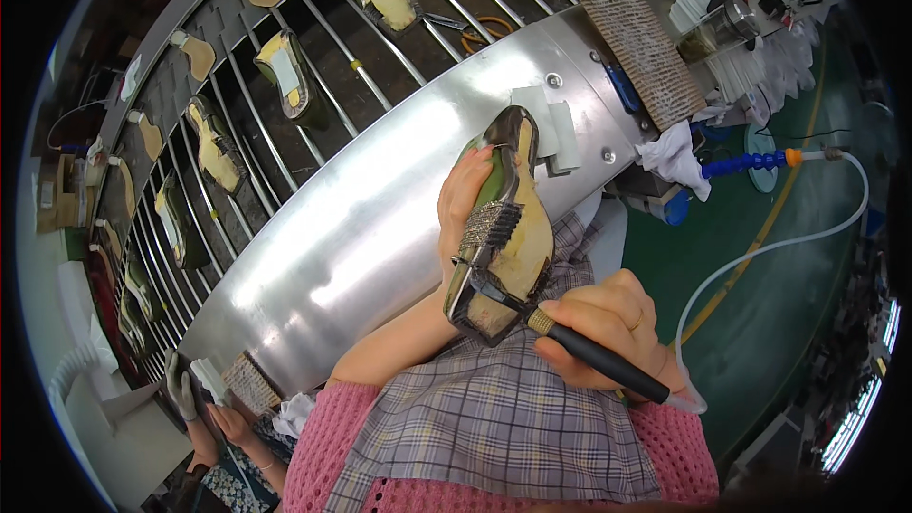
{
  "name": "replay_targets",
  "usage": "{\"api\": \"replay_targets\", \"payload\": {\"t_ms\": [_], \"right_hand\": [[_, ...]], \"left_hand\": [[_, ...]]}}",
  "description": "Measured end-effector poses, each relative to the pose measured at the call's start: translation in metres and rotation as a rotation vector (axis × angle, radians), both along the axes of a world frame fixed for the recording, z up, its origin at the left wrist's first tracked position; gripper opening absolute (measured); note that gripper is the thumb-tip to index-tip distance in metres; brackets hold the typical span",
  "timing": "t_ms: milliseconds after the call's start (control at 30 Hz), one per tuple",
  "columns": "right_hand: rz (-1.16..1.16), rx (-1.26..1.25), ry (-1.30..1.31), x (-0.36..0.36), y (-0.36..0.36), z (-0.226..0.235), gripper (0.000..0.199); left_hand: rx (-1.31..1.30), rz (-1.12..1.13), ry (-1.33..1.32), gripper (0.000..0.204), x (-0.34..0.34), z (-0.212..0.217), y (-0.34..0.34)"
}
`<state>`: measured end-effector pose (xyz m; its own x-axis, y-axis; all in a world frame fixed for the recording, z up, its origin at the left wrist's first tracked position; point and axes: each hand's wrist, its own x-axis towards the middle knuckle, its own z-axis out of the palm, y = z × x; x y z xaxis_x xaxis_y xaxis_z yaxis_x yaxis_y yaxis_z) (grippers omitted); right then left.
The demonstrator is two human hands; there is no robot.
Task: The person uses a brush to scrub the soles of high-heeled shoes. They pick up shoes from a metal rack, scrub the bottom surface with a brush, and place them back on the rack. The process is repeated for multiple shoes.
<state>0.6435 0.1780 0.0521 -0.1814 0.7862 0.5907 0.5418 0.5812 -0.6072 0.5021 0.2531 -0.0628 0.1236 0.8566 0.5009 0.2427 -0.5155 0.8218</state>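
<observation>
The left hand grips a green shoe with a yellowish sole, sole up, above the curved metal table. The right hand clasps a black-handled wire brush, bristles resting on the sole.

The dark green shoe upper on its last showed a pale yellow bottom. The black-handled wire brush had a brass collar. The plaid apron was grey-lilac; the knitted sleeves were pink.
</observation>
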Motion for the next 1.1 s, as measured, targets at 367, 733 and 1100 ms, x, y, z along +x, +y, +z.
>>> {"api": "replay_targets", "payload": {"t_ms": [367, 733, 1100], "right_hand": [[0.003, -0.015, 0.090, -0.002, 0.004, -0.005, 0.037], [0.180, 0.097, 0.078, -0.008, 0.000, -0.012, 0.031], [0.168, 0.030, 0.134, 0.001, -0.004, -0.011, 0.029]], "left_hand": [[-0.068, 0.002, -0.125, 0.081, 0.003, -0.007, 0.010], [-0.503, -0.243, -0.655, 0.068, -0.001, 0.032, 0.008], [-0.407, -0.250, -0.344, 0.073, -0.013, 0.043, 0.014]]}}
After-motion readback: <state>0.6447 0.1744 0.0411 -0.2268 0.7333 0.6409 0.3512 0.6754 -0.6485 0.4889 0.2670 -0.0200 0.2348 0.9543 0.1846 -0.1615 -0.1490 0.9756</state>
